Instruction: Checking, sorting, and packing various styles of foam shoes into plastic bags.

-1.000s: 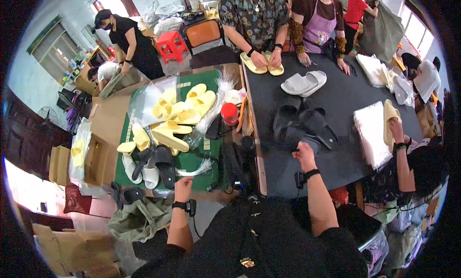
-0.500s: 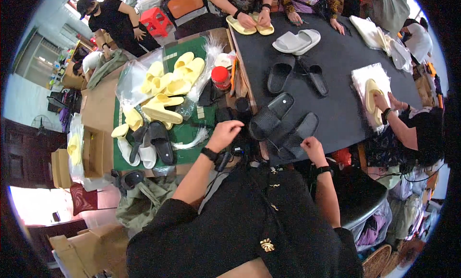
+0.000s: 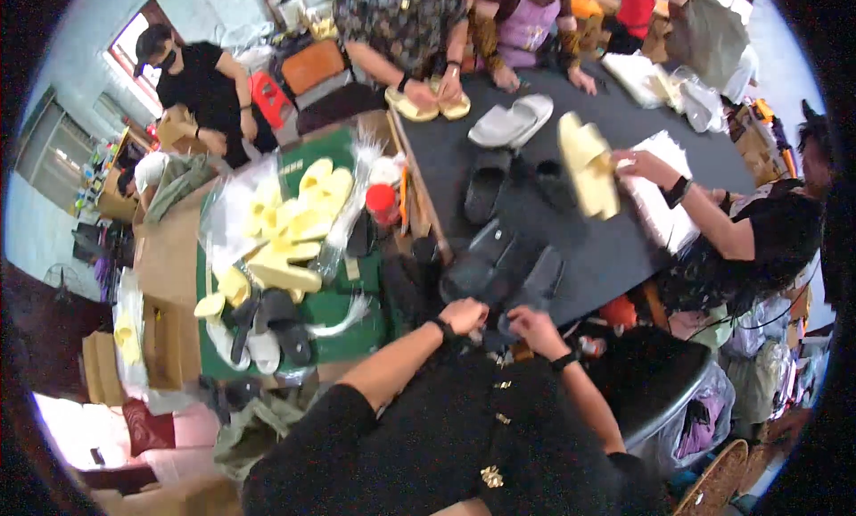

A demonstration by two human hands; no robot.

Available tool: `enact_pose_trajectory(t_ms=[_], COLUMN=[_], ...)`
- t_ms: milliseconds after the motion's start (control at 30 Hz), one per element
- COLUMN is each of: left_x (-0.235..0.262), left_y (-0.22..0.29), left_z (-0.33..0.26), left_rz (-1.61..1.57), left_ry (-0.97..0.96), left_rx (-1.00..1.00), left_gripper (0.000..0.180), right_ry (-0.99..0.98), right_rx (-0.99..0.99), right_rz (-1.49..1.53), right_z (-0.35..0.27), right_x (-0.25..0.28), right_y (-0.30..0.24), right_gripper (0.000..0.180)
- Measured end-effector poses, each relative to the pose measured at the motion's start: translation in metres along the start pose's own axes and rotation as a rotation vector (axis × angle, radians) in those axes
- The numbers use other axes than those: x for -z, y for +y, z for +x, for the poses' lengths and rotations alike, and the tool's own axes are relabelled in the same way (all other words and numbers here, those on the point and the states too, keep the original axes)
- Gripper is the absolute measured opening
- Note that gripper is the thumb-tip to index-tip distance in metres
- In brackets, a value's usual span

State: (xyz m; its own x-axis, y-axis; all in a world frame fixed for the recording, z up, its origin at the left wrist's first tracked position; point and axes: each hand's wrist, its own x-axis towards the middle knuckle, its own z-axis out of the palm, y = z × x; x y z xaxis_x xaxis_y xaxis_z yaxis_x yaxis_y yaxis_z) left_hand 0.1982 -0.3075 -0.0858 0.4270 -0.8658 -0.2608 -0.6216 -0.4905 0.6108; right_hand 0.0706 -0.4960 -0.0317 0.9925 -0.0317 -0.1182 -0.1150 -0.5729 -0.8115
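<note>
Two black slippers by the dark table's near edge, long axes slanting away rightward, toes toward the person, left hand and right hand beside them, fingers curled, grip unclear

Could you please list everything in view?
Flat table: one, black, right of centre
Open-toed slides: four, black, table, near hands
Paired slides: two, grey, beyond those
Rectangular mat: one, green, left
Piled slides: uncountable, mostly yellow, on mat
Lidded jar: one, red top, by mat
Plastic packets: uncountable, white, table's right
Plastic stool: one, red, upper left
Chair: one, orange, by stool
Cardboard boxes: several, brown, left
Other people: at least five, varied clothing, around
Left hand, right hand: two, bare, by nearest slides
</note>
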Motion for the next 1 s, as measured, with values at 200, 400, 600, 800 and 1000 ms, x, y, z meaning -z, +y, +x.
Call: enact_pose_trajectory(t_ms=[200,400,600,800,1000], left_x=[0.002,0.006,-0.002,-0.012,-0.008], left_y=[0.003,0.008,0.028,0.024,0.044], left_z=[0.007,0.020,0.032,0.030,0.026], left_rz=[-0.182,-0.556,-0.585,-0.675,-0.593], left_ry=[-0.101,-0.086,-0.020,-0.070,-0.032], left_rx=[-0.052,0.009,0.050,0.119,-0.028], left_gripper=[0.016,0.012,0.012,0.015,0.017], right_ry=[-0.107,0.105,0.223,0.163,0.223], right_rx=[0.107,-0.004,-0.075,-0.105,-0.060], right_rz=[-0.144,0.095,0.155,0.196,0.235], right_z=[0.007,0.013,0.008,0.005,0.006], right_x=[-0.039,-0.033,-0.018,-0.016,-0.024], right_y=[0.023,0.013,0.018,0.015,0.029], right_gripper=[0.022,0.016,0.015,0.016,0.017])
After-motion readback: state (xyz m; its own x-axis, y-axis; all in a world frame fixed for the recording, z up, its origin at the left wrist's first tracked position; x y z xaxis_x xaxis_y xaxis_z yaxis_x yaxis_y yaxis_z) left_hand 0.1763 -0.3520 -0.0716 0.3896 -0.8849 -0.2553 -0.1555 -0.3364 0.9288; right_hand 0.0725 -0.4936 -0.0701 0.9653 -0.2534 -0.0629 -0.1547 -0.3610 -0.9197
